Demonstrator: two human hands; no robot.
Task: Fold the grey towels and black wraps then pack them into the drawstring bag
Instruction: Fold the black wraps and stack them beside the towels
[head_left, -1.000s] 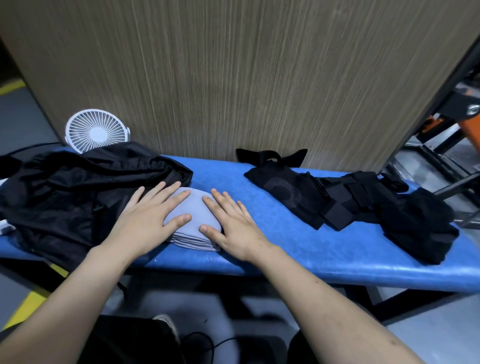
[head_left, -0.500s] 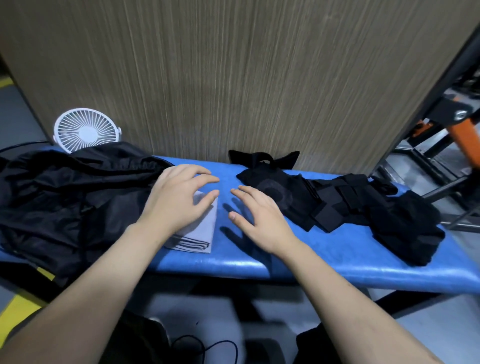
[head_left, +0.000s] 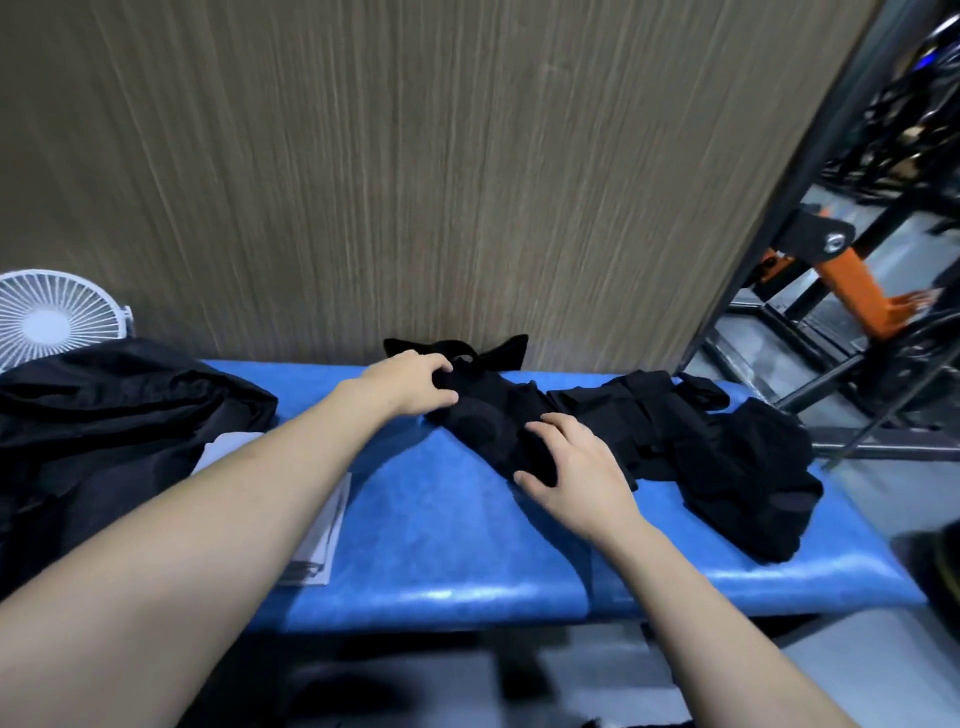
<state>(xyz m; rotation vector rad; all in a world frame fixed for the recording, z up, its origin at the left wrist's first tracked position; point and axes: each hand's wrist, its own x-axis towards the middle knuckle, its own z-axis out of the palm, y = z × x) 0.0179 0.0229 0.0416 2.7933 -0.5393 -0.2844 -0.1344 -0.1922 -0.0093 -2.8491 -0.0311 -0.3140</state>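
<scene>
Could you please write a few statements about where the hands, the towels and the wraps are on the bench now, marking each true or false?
1. Both hands, left hand and right hand, grip the black fabric wrap. True.
2. The folded grey towels lie under the left forearm. True.
3. The padded blue bench is red. False: blue.
4. The round white fan stands at the bench's right end. False: left end.
</scene>
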